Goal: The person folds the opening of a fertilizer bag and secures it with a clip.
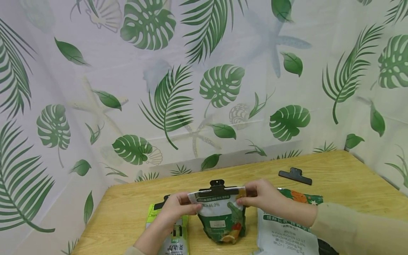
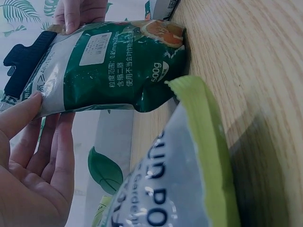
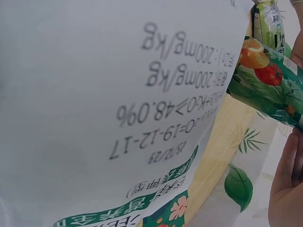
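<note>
Directly between the two hands, a green-and-white plastic pouch point(image 1: 218, 225) is held upright, its long axis running down from the fingers. A wide, flat black clip point(image 1: 217, 192) spans its top. Left hand point(image 1: 177, 205) and right hand point(image 1: 266, 198), about equally near, pinch opposite upper corners. Left of the pouch is a clipped yellow-green bag point(image 1: 176, 244); below the right fingers, a large white bag point(image 1: 280, 237).
</note>
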`<action>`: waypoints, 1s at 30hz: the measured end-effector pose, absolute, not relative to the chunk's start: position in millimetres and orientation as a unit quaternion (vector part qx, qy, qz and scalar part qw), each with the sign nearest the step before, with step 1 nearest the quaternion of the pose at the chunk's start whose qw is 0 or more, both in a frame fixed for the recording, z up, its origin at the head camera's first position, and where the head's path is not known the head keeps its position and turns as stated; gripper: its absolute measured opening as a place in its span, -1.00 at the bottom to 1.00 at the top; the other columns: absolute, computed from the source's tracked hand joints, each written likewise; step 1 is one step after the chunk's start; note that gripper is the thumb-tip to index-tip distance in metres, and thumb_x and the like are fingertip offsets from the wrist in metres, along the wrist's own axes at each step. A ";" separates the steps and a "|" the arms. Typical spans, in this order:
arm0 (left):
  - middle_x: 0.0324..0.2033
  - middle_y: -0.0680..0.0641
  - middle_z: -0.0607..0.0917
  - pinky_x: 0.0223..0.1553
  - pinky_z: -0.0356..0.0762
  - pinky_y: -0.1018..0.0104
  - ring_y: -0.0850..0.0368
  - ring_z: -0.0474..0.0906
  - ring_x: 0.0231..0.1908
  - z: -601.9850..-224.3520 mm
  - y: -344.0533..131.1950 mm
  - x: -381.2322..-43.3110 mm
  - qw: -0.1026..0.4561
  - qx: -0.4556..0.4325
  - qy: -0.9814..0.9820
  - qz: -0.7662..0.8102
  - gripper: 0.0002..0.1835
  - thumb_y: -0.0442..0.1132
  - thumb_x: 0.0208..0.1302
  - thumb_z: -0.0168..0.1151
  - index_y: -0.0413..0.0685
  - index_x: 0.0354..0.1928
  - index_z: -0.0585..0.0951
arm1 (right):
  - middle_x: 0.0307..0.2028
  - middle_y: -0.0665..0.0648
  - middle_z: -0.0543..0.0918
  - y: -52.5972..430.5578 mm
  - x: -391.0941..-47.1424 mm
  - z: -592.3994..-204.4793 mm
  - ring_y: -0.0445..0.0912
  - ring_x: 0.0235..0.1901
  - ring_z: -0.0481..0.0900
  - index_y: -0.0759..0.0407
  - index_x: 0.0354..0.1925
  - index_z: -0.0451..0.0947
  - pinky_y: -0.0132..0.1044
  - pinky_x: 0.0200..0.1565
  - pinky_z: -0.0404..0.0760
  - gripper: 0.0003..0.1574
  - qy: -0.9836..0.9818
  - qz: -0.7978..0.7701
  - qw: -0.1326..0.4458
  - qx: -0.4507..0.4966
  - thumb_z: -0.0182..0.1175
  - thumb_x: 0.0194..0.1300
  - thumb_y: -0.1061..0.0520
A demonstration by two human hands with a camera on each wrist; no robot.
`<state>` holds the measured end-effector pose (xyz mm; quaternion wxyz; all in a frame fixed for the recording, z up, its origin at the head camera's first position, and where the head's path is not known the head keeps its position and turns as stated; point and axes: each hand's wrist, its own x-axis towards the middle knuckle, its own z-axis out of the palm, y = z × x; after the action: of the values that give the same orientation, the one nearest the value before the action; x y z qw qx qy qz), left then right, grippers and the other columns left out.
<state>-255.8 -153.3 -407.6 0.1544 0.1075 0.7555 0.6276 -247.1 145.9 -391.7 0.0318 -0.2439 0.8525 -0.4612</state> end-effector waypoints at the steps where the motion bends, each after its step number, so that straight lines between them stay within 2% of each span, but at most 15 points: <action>1: -0.37 0.04 0.71 -0.16 0.62 0.20 0.18 0.63 -0.33 -407.5 -153.4 -255.9 0.154 0.107 0.757 0.626 -0.72 -0.19 0.08 0.42 -0.20 -0.21 0.66 | -0.69 -0.02 0.44 145.7 -247.0 -391.8 -0.25 -0.67 0.28 0.17 -0.59 0.46 -0.39 -0.60 0.26 -0.60 0.853 -0.462 0.033 -0.242 0.34 0.13 -0.04; 8: -0.39 0.04 0.70 -0.13 0.62 0.10 0.16 0.63 -0.35 -407.8 -153.7 -256.7 0.158 0.103 0.757 0.626 -0.75 -0.16 0.09 0.41 -0.16 -0.25 0.66 | -0.62 0.10 0.61 145.4 -248.8 -392.9 -0.13 -0.57 0.56 0.22 -0.56 0.51 -0.35 -0.55 0.44 -0.64 0.841 -0.482 0.055 -0.238 0.33 0.16 -0.01; 15: -0.40 0.05 0.70 -0.16 0.62 0.14 0.15 0.63 -0.33 -406.5 -153.4 -256.9 0.160 0.103 0.759 0.623 -0.76 -0.13 0.10 0.40 -0.13 -0.26 0.67 | -0.57 0.11 0.65 143.8 -250.5 -392.1 -0.08 -0.50 0.61 0.26 -0.48 0.56 -0.27 -0.44 0.58 -0.68 0.828 -0.507 0.082 -0.223 0.32 0.18 0.03; 21: -0.44 0.06 0.68 -0.21 0.63 0.20 0.16 0.61 -0.35 -406.5 -151.9 -257.5 0.155 0.094 0.768 0.614 -0.78 -0.10 0.10 0.40 -0.09 -0.40 0.63 | -0.55 0.09 0.64 142.5 -252.4 -393.8 -0.03 -0.48 0.63 0.26 -0.46 0.55 -0.18 -0.37 0.61 -0.68 0.829 -0.512 0.100 -0.203 0.31 0.18 0.02; 30: -0.39 0.03 0.71 -0.25 0.64 0.24 0.18 0.62 -0.35 -408.6 -148.6 -260.4 0.154 0.082 0.773 0.610 -0.67 -0.10 0.09 0.40 -0.21 -0.21 0.67 | -0.51 0.08 0.63 141.7 -257.5 -394.1 -0.07 -0.42 0.65 0.25 -0.49 0.46 -0.12 -0.24 0.68 -0.66 0.816 -0.537 0.153 -0.153 0.32 0.18 0.04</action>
<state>-260.4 -148.6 -408.6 0.1539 0.0822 0.7733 0.6096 -257.5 141.7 -394.1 0.1529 -0.1529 0.8157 -0.5365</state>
